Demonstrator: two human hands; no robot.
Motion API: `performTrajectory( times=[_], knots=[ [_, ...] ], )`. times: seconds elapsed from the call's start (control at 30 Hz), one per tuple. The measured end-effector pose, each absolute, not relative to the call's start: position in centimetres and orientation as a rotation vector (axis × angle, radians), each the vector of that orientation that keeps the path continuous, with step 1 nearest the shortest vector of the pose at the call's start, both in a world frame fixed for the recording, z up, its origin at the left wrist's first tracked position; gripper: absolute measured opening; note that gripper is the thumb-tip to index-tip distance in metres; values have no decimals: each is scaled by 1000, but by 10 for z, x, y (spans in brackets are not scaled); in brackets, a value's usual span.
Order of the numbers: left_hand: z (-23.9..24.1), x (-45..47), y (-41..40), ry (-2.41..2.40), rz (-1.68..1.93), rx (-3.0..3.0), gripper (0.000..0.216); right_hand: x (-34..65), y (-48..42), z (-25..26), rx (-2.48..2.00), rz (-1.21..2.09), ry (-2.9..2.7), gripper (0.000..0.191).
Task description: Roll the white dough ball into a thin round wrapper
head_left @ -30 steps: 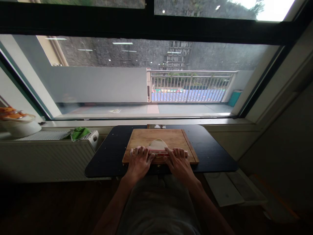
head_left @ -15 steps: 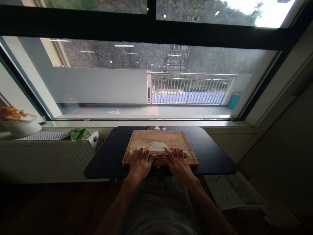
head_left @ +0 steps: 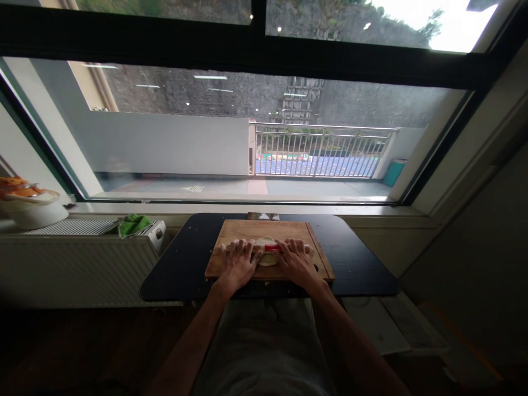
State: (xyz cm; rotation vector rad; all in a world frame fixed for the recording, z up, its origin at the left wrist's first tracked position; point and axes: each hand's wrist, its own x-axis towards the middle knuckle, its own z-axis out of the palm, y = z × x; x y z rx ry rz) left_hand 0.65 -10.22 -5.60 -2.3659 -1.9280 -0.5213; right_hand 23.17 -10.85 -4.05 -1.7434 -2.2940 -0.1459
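A wooden board point(head_left: 268, 228) lies on a small black table point(head_left: 355, 258) under the window. A pale flat piece of dough point(head_left: 266, 258) rests on the board. Across it lies a rolling pin point(head_left: 272, 248) with a red band. My left hand point(head_left: 237, 261) presses flat on the pin's left part, fingers stretched forward. My right hand point(head_left: 297, 258) lies the same way on the pin's right part. Both palms cover most of the pin and part of the dough.
A white radiator point(head_left: 78, 258) stands to the left with a green cloth point(head_left: 134, 223) on top and a white bowl point(head_left: 31, 209) holding something orange. A large window fills the wall behind the table. Pale sheets point(head_left: 383, 324) lie on the floor at the right.
Both hands have pushed the rolling pin away from me, from the dough's near edge onto its middle. The dough now shows on both sides of the pin.
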Motion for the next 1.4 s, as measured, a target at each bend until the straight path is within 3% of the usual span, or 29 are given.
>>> performTrajectory(
  times=[0.87,1.4],
  knots=[
    [-41,8,-29,-2045,-267,-2441,70,226,-44,-32,-1818,18,-2287,62],
    [-48,-2,-55,-1859,-366,-2432,57,222,-76,-39,-1778,-103,-2219,55]
  ],
)
